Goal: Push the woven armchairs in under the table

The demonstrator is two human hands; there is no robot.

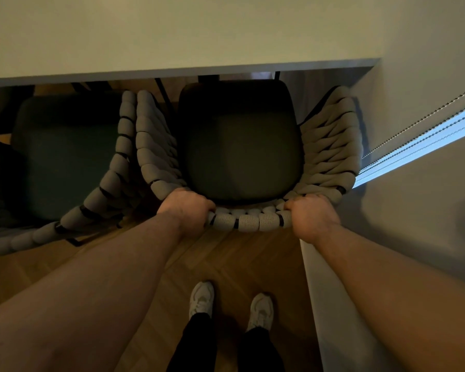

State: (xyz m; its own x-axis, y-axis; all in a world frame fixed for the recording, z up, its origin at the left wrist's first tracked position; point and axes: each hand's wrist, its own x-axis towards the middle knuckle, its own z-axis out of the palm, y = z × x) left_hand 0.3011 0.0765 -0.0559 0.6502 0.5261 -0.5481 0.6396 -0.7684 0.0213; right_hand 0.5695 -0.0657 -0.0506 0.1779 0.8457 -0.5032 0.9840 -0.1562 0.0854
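A woven armchair [330,140] with thick grey cord and a dark seat cushion stands in front of me, its front just under the edge of the pale table [172,33]. My left hand [184,208] grips the left end of its curved backrest rim. My right hand [313,214] grips the right end of the same rim. A second woven armchair [110,181] with a dark green cushion stands to the left, side by side with the first, its front also under the table edge.
A white wall [424,224] and its skirting run close along the right of the chair. A window blind with a bead chain [424,116] hangs at the right. My two feet in white shoes [202,299] stand on the wooden herringbone floor behind the chair.
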